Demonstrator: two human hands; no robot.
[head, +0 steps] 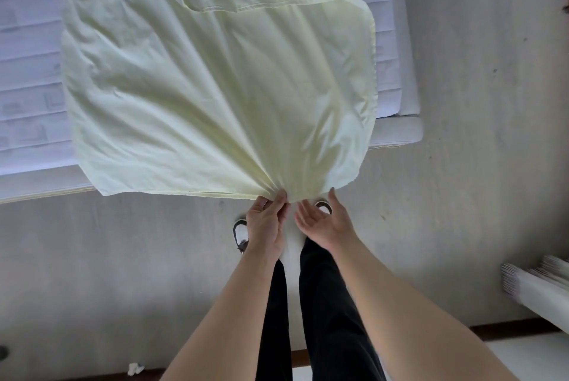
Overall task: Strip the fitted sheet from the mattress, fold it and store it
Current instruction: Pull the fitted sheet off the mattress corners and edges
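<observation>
Sheet (pixel 215 88) gathered in left hand (pixel 266 226) fingers; right hand (pixel 323 223) spread wide — seemingly just clear.

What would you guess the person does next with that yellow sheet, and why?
Probably the right hand closes on the gathered edge beside the left hand. The left hand already pinches the sheet where its folds fan together, while the right hand is open, palm up, just below the edge. Most of the sheet lies on the mattress.

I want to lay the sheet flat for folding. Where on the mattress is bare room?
Bare mattress lies left of the pale yellow sheet, out to the picture's edge, plus a narrow strip right of it. The middle is covered. The left hand pinches the sheet's gathered edge.
</observation>
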